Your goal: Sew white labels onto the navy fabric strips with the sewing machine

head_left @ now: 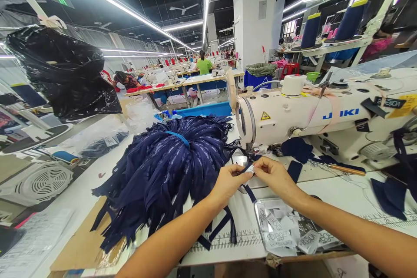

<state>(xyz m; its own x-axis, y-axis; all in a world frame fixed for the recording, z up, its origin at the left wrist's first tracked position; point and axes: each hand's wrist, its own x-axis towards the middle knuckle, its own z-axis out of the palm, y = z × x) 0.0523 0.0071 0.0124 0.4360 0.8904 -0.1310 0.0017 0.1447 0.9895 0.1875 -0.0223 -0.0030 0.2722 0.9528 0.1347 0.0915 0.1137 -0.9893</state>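
In front of the sewing machine, my left hand pinches a navy fabric strip between thumb and fingers. My right hand meets it there, fingertips closed on a small white label lying against the strip. Both hands are just before the needle area, and the fingers partly cover the strip and label. Left of them lies a big bundle of navy lace-edged strips, gathered by a blue band. Below my right hand sits a clear tray of loose printed labels.
An orange-handled tool and navy scraps lie to the right. Printed ruler markings run along the table's front. A black plastic bag hangs at left. Thread cones stand behind the machine; people work farther back.
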